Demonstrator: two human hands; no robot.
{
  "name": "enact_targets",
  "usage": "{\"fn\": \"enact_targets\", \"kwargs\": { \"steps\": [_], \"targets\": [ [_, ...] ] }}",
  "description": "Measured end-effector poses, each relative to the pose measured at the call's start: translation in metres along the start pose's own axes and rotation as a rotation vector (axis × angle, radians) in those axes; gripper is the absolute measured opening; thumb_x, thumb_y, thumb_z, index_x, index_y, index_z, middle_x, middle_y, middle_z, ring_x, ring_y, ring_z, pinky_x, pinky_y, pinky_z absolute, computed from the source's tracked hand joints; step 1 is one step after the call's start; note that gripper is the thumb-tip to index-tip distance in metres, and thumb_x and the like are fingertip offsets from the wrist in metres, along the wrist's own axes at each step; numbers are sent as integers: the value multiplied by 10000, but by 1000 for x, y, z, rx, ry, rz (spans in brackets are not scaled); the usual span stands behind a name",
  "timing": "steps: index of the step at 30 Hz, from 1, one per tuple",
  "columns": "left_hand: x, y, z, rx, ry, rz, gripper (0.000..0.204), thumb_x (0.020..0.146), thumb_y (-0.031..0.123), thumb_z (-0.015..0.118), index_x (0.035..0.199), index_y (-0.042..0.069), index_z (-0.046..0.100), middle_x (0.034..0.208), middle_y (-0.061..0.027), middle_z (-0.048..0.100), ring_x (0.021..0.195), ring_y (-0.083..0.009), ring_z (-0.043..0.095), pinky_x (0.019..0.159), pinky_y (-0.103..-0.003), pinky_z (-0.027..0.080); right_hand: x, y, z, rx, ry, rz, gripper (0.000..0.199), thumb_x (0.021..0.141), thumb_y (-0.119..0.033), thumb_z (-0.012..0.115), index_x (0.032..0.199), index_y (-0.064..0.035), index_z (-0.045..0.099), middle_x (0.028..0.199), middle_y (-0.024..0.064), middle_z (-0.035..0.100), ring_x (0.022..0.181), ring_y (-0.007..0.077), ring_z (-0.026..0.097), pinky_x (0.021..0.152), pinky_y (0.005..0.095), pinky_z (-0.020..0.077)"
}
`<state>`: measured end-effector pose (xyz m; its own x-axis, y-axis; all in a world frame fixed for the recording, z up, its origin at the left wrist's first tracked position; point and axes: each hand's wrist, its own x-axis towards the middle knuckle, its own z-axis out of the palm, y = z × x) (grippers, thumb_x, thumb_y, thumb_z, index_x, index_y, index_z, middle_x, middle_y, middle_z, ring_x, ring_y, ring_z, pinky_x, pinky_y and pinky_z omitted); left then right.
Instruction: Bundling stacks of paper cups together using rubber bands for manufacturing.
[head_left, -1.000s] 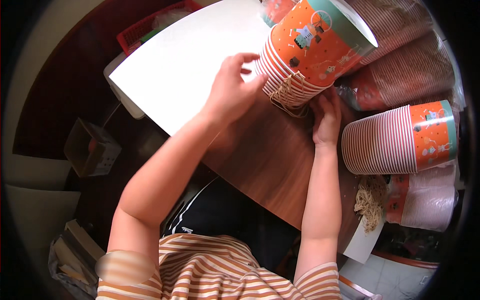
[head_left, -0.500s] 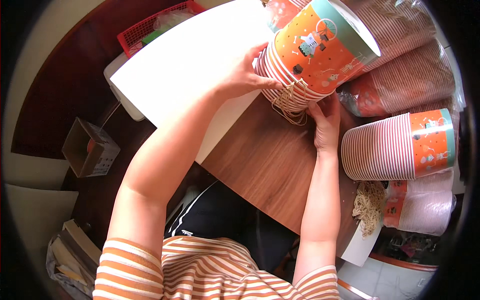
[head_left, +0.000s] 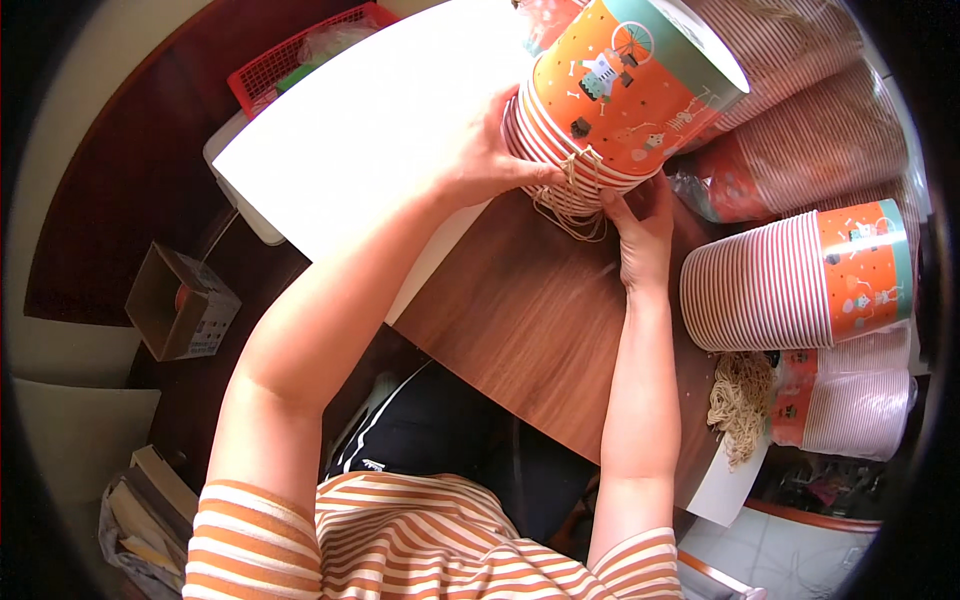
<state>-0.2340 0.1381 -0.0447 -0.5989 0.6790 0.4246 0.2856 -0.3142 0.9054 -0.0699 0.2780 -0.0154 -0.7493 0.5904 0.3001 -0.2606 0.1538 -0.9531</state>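
Observation:
A nested stack of orange-and-teal paper buckets [head_left: 625, 95], printed with skeleton figures, is tilted at the far side of the table. My left hand [head_left: 485, 160] is closed on the stack's striped rims from the left, thumb across them. From the near right, my right hand [head_left: 645, 232] grips the rim end, its fingers partly hidden behind the stack. Loops of thin beige cord or bands [head_left: 572, 212] hang at the rims beside my left thumb and between both hands. To the right lies another stack of matching buckets [head_left: 775, 285], on its side.
Plastic-wrapped bucket stacks [head_left: 810, 140] fill the back right, with a wrapped pale stack [head_left: 850, 405] lower down. A tangled beige bundle [head_left: 740, 400] sits at the right. White board [head_left: 350, 140] covers the wooden table's [head_left: 520, 320] left side. A red basket [head_left: 262, 85] and cardboard box [head_left: 180, 300] lie left.
The held stack and both hands have shifted slightly left and nearer the frame's top. My grip on the stack looks the same.

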Motion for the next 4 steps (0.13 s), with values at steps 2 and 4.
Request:
{"fn": "enact_targets", "kwargs": {
  "steps": [2,4],
  "targets": [
    [0,-1,-1,-2,-15,-6,1162,575,319,893,1414,-34,171,1391,-245,331,1237,-329,446,1002,-436,441,-1,0,1,4,4,-6,776,742,-138,799,1350,8,339,1289,109,493,1169,187,489,1015,336,375],
    [1,-1,-1,-4,-28,-12,1170,578,307,893,1418,-29,152,1406,-244,305,1241,-331,441,1005,-439,440,-1,-1,1,6,6,-9,786,741,-149,802,1353,6,334,1290,110,493,1168,187,490,1016,338,374]
  ]
}}
